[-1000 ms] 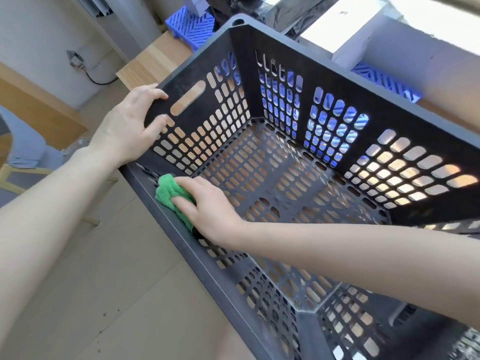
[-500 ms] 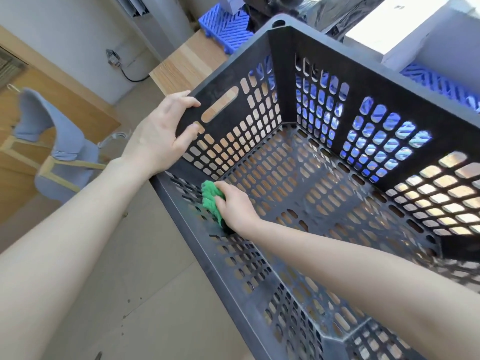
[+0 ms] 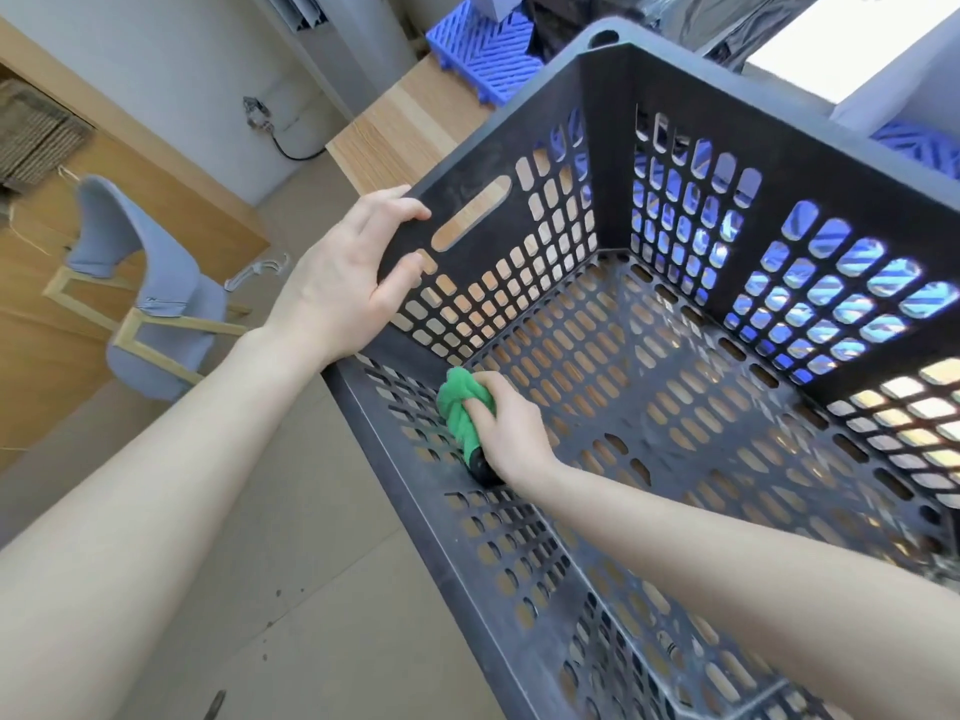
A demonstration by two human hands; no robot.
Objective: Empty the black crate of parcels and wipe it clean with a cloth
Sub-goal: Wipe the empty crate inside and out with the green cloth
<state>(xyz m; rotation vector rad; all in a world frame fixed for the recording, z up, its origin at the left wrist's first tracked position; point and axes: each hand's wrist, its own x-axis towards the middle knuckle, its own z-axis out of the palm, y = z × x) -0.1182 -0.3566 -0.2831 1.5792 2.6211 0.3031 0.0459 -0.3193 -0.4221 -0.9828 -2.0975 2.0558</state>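
Down in a bottom corner of the black crate [image 3: 779, 163], the right hand [image 3: 511, 433] has its grip bunched round the green cloth [image 3: 460, 407], pressed to the side wall. Meanwhile the left hand [image 3: 335, 288] grip curls over the rim by the handle slot [image 3: 470, 213]. Crate's on the counter [image 3: 405, 132].

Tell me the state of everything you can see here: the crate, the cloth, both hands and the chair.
Crate: empty, no parcels inside.
Cloth: bunched up, pressed against the crate's near wall.
Left hand: gripping the crate's side wall beside the handle slot.
Right hand: holding the cloth inside the crate.
Chair: standing on the floor, nobody on it.
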